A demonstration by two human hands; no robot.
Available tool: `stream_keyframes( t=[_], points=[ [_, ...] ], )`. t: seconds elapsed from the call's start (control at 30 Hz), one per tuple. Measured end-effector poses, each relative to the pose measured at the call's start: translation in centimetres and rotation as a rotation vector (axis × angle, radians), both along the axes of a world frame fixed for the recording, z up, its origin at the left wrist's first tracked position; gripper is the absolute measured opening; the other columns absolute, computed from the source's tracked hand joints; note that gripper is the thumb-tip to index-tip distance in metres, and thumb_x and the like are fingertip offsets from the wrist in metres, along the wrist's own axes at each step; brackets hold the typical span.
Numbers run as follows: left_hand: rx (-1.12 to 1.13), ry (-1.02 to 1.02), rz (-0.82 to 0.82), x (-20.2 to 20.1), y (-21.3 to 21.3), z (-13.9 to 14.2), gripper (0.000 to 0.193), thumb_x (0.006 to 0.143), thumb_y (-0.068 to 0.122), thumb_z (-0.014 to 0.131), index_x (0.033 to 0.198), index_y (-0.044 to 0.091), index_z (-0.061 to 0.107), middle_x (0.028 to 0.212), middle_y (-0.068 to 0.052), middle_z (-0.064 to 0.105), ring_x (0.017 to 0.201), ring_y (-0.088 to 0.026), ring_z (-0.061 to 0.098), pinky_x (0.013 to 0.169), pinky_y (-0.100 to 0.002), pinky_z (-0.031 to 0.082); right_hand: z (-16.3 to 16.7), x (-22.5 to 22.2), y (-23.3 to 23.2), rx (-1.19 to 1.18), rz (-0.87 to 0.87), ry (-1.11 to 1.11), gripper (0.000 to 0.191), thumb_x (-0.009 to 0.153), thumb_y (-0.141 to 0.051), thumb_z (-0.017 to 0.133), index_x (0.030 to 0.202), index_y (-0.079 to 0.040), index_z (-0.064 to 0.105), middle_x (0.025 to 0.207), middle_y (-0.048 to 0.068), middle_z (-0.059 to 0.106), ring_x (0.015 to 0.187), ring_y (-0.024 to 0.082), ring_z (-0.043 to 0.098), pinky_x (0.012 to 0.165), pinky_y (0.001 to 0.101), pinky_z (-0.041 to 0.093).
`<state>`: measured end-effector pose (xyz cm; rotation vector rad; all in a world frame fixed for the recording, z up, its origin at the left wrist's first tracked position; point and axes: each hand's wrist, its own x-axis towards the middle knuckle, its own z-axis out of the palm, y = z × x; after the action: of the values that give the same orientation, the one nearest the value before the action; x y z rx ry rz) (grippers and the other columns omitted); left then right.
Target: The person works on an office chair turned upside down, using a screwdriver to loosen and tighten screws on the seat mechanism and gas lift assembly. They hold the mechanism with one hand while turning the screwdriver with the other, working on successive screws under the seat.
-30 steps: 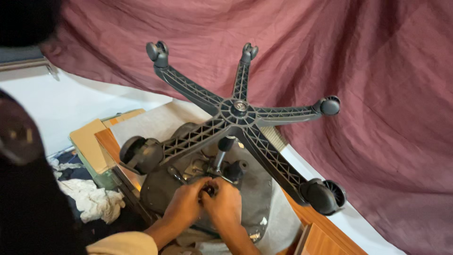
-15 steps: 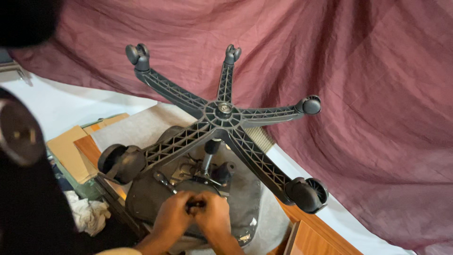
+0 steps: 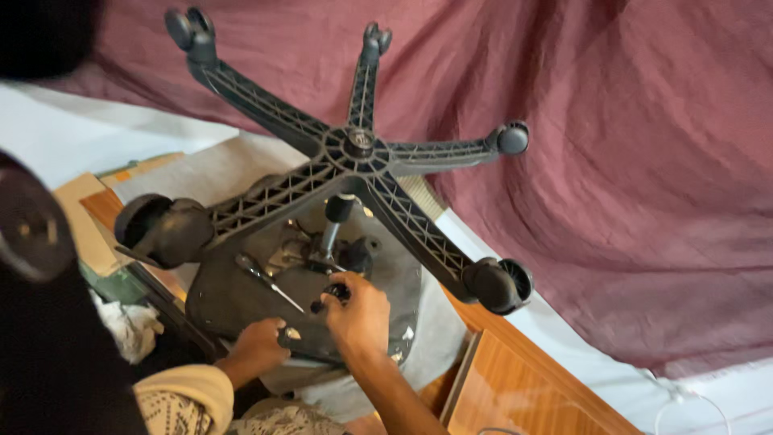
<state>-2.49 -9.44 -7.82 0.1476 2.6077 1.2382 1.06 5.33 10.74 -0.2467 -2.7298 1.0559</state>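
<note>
Hands have split apart since a second ago: right hand (image 3: 358, 310) clenched on a black knob (image 3: 334, 294) under the upturned chair base (image 3: 354, 153), left hand (image 3: 262, 342) gripping the seat plate (image 3: 241, 298) edge beside the screwdriver (image 3: 266, 278).

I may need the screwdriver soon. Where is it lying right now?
In the head view, the screwdriver lies on the chair's dark underside, left of the gas cylinder, just above the left hand.

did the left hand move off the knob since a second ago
Yes. The left hand has parted from the right hand and dropped to the seat plate's near edge.
</note>
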Motion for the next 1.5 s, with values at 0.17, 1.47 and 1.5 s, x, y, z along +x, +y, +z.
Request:
stream_keyframes(
  t=[0.17, 1.47, 1.5],
  points=[
    [0.017, -0.141, 0.158, -0.7, 0.7, -1.2, 0.068, 0.066, 0.016, 0.081, 0.131, 0.009, 0.065, 0.103, -0.012, 0.078, 0.097, -0.028, 0.075, 0.086, -0.037, 0.058, -2.4, 0.4, 1.7, -0.059, -0.002, 0.082, 0.032, 0.077, -0.012, 0.08, 0.108, -0.009, 0.075, 0.096, 0.018, 0.077, 0.089, 0.035, 0.076, 0.078, 0.0397, 0.058],
    [0.186, -0.102, -0.063, -1.6, 12.3, -4.5, 0.049, 0.078, 0.017, 0.074, 0.126, 0.009, 0.067, 0.105, -0.012, 0.079, 0.092, -0.025, 0.078, 0.084, -0.036, 0.06, -4.4, 0.0, 9.8, -0.07, -0.23, 0.083, 0.024, 0.08, -0.009, 0.074, 0.104, -0.002, 0.074, 0.087, 0.017, 0.077, 0.072, 0.025, 0.077, 0.068, 0.0345, 0.058],
    [0.237, -0.12, -0.057, -1.5, 12.8, -4.7, 0.053, 0.078, 0.016, 0.073, 0.129, 0.007, 0.064, 0.107, -0.014, 0.078, 0.092, -0.025, 0.078, 0.084, -0.036, 0.06, -4.5, 0.2, 10.0, -0.064, -0.241, 0.06, 0.025, 0.08, -0.01, 0.075, 0.104, -0.002, 0.074, 0.086, 0.017, 0.077, 0.072, 0.025, 0.076, 0.068, 0.0347, 0.058]
  ],
)
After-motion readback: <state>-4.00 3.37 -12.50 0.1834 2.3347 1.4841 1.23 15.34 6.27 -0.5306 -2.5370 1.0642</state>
